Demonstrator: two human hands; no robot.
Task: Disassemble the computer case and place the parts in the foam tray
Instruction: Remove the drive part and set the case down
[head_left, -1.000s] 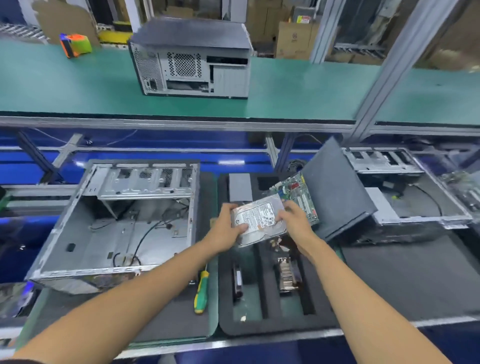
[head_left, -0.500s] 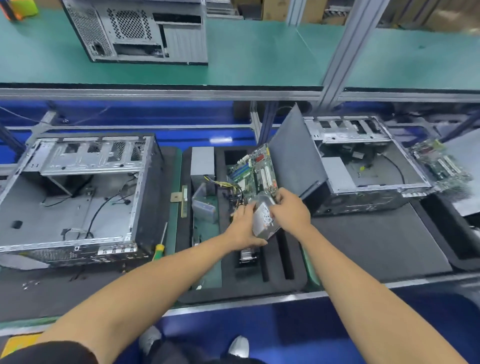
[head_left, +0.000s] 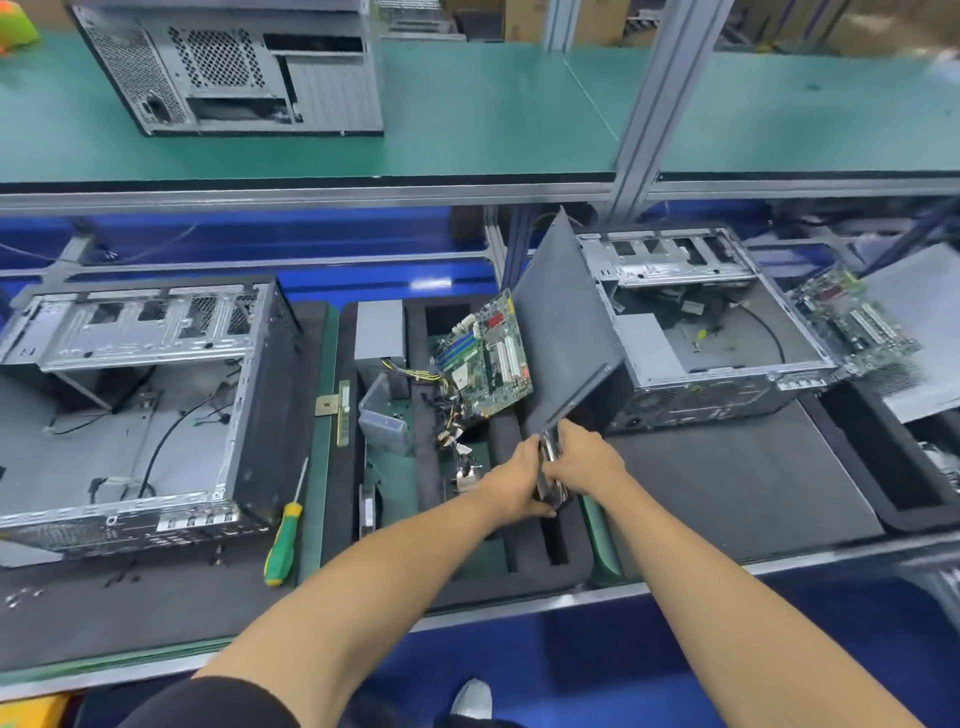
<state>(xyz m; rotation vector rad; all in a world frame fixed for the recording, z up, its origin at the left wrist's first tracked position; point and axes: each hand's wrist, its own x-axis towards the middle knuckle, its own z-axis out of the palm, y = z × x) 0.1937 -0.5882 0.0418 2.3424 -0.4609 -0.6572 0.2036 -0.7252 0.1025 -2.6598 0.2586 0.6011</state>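
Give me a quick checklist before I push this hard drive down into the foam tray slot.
1. Both hands grip the hard drive: left hand, right hand: ok.
2. Drive turned on edge: ok.
3. Drive over a narrow slot of the foam tray: ok.
4. Slot beneath free of parts: cannot tell, hands hide it.
5. Motherboard apart from the drive: ok.
6. Leaning side panel close above the hands: not ok.

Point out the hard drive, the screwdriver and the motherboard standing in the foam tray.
hard drive (head_left: 549, 457), head view, on its upper metal edge between the two hands.
screwdriver (head_left: 281, 545), head view, on its green and yellow handle.
motherboard (head_left: 488, 358), head view, middle of the green board.
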